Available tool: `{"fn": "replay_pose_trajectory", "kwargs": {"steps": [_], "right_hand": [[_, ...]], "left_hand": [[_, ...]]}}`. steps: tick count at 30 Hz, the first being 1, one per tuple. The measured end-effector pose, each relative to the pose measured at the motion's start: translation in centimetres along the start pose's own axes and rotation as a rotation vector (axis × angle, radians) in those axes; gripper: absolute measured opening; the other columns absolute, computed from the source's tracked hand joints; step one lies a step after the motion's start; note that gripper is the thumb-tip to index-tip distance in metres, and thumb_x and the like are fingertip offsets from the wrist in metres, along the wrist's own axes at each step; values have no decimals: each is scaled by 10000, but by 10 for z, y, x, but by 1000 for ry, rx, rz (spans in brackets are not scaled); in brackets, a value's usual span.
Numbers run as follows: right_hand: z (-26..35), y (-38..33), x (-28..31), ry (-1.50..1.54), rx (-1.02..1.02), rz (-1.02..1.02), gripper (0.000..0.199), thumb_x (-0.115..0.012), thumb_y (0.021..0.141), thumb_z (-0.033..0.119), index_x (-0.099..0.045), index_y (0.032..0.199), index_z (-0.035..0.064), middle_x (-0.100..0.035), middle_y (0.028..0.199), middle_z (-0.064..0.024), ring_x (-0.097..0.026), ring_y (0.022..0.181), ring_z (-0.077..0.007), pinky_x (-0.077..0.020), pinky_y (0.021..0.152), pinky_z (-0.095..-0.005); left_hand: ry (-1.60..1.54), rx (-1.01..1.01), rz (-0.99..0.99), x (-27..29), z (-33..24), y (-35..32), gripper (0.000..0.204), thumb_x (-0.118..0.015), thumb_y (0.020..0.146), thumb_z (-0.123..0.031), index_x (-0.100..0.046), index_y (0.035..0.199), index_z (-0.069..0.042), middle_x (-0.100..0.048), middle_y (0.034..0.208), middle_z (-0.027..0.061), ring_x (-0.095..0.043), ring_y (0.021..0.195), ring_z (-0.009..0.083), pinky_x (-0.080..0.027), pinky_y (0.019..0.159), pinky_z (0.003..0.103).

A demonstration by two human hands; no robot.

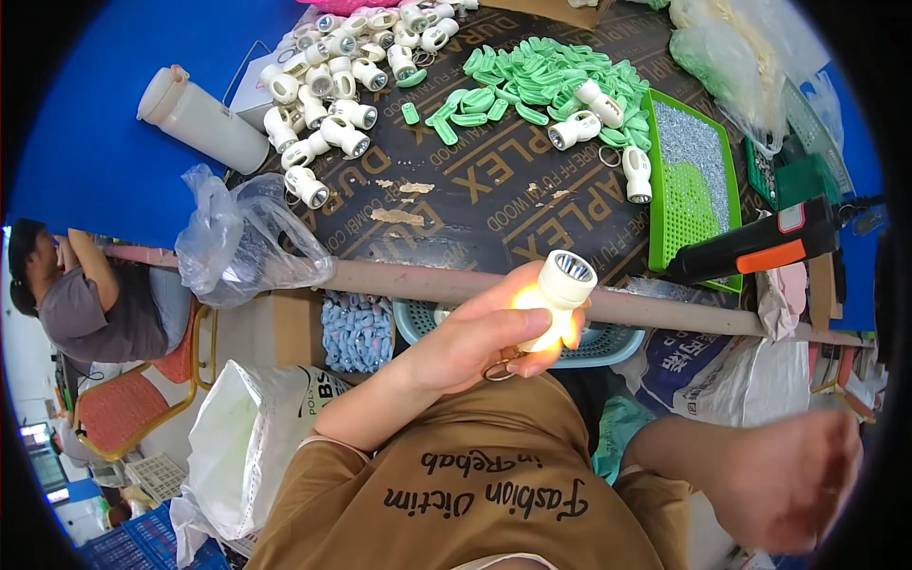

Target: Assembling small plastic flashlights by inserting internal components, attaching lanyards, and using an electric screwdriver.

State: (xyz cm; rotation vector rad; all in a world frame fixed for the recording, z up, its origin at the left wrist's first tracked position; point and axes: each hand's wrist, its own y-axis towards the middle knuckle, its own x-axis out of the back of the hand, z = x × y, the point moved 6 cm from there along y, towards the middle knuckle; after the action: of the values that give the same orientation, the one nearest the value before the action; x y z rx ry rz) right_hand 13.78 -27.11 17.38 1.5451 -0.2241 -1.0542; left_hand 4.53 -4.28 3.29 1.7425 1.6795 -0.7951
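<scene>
My left hand (480, 337) is closed round a small white flashlight (568, 285), held just in front of the table edge. The flashlight's reflector end points up, and its body glows yellow between my fingers. A metal key ring (499, 370) hangs below that hand. My right hand (784, 480) is off to the lower right, away from the table, and motion smears its fingers. Ahead, two white flashlights (575, 130) rest against a heap of green plastic covers (560, 76), with another flashlight (637, 175) close by. Many more white flashlights (332, 85) lie piled at the far left.
A green tray (655, 204) of small metal parts stands at the right, with a black and orange electric screwdriver (760, 252) by it. A white bottle (204, 119) and clear plastic bag (247, 233) are at the left. Under the table edge sits a blue basket (608, 350).
</scene>
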Motion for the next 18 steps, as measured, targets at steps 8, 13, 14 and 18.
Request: {"fn": "replay_pose_trajectory", "kwargs": {"steps": [8,13,14,18], "right_hand": [[-82,-119,19,-207,-713,112,264,-346,1001,284,-475,942,61,-445,929,-87,-426,854,-212,-363,795,-345],[-90,-142,21,-377,-768,212,221,-370,988,183,-480,901,13,-453,925,-112,-441,858,-202,-372,815,-338],[-91,-147,23,-468,-772,297,205,-387,976,145,-499,878,3,-479,933,-120,-464,874,-205,-378,819,-322],[-102,-159,17,-604,-779,503,185,-477,923,111,-595,854,-14,-559,863,-116,-521,801,-218,-419,728,-308]], "left_hand": [[16,-8,-75,6,1,-2,386,-491,951,-241,-401,1276,-53,-521,941,42,-449,676,83,-343,553,201],[17,4,-49,2,1,-1,370,-491,948,-229,-403,1260,-51,-516,942,39,-443,676,82,-343,557,201],[76,19,-128,2,1,-1,393,-490,900,-234,-401,1226,-32,-524,945,77,-436,618,91,-340,530,209],[167,46,-201,2,-3,-1,427,-494,864,-263,-394,1195,-12,-528,945,115,-423,567,97,-335,507,212]]}}
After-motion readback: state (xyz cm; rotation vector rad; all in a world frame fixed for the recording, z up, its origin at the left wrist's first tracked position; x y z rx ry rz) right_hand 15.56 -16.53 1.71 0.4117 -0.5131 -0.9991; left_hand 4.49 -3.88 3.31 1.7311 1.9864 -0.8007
